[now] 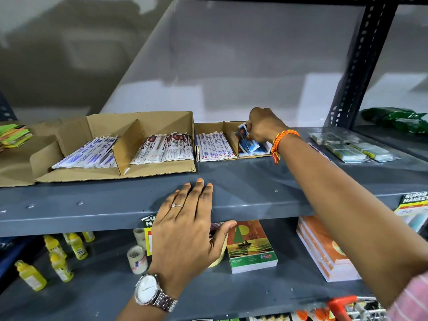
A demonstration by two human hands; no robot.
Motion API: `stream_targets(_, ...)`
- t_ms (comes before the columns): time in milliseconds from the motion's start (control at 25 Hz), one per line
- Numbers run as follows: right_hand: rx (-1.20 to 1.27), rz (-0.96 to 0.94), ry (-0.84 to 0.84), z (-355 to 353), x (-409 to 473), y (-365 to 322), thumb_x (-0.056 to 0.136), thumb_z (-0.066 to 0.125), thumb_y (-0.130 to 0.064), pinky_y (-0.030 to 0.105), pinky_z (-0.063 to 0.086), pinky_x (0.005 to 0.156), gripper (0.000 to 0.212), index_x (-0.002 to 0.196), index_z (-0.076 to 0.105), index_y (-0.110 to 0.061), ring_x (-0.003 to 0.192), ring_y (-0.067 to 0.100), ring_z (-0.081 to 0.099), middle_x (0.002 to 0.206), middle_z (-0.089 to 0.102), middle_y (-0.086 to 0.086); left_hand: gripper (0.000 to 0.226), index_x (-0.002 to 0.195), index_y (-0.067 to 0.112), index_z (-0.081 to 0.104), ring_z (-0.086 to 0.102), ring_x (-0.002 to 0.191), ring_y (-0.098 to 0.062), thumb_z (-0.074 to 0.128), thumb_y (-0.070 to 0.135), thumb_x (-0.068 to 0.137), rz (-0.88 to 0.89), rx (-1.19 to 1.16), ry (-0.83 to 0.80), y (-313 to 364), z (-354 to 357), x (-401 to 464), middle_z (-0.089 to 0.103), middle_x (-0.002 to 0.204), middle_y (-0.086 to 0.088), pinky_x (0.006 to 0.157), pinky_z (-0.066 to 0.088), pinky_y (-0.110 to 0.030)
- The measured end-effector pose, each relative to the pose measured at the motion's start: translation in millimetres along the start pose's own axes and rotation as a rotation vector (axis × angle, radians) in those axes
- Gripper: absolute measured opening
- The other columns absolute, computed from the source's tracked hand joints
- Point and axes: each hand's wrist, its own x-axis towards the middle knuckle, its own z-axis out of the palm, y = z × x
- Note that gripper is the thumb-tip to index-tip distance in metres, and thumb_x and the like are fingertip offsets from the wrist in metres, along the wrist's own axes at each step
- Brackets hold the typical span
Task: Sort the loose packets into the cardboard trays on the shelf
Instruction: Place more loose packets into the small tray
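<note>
blue packet [242, 131] pinched in right hand [261, 125] fingers, held directly over the far-right tray compartment [231, 135]; left hand [185, 218] laid flat, fingers spread, on near shelf edge [254, 205].

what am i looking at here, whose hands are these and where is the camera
There is no machine here: a person wears one camera on the head, looking down at their own hands. The left hand lies flat and open on the front edge of a grey shelf. The right hand reaches into the rightmost section of a small cardboard tray and holds blue packets there. A larger tray beside it holds rows of white packets. The lower shelf carries yellow bottles and notebooks.
</note>
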Motion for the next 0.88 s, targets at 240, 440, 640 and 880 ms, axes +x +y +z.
stream_targets(240,-0.096,0.006,-0.003,9.4,-0.9,3.0,0.08,0.065,0.011,0.026,0.038,0.053,0.017,0.085,0.058,-0.004,0.073,0.032,0.054,0.095,0.059,0.02,0.074,0.137,0.009,0.061,0.061,0.129,-0.031,0.039,0.067,0.096,0.003,0.005,-0.009,-0.6,1.0,-1.2,0.064,0.14,-0.012,0.11,0.036,-0.041)
stream_targets(440,-0.175,-0.029,0.029,15.5,-1.9,1.7,0.081,0.066,0.008,0.033,0.043,0.069,0.035,0.116,0.062,0.005,0.1,0.04,0.063,0.115,0.061,0.025,0.074,0.136,0.008,0.062,0.061,0.129,-0.031,0.042,0.066,0.095,-0.001,0.004,-0.009,0.0,-0.5,-0.7,0.064,0.14,-0.012,0.109,0.035,-0.04)
stream_targets(640,-0.113,-0.006,0.051,6.3,-5.8,0.3,0.08,0.072,0.004,0.029,0.042,0.067,0.023,0.1,0.062,-0.002,0.08,0.03,0.053,0.099,0.056,0.018,0.073,0.136,0.009,0.062,0.062,0.128,-0.031,0.041,0.066,0.096,0.004,0.004,-0.013,0.5,-1.6,-0.2,0.064,0.14,-0.012,0.109,0.036,-0.041)
stream_targets(880,-0.053,0.007,-0.046,-0.9,-21.7,-5.6,0.073,0.076,-0.014,0.022,0.033,0.046,0.027,0.066,0.05,-0.01,0.061,0.021,0.052,0.071,0.054,0.007,0.073,0.137,0.01,0.061,0.06,0.13,-0.03,0.045,0.067,0.094,-0.003,0.003,-0.036,-0.3,-2.0,-0.4,0.063,0.142,-0.011,0.11,0.037,-0.041)
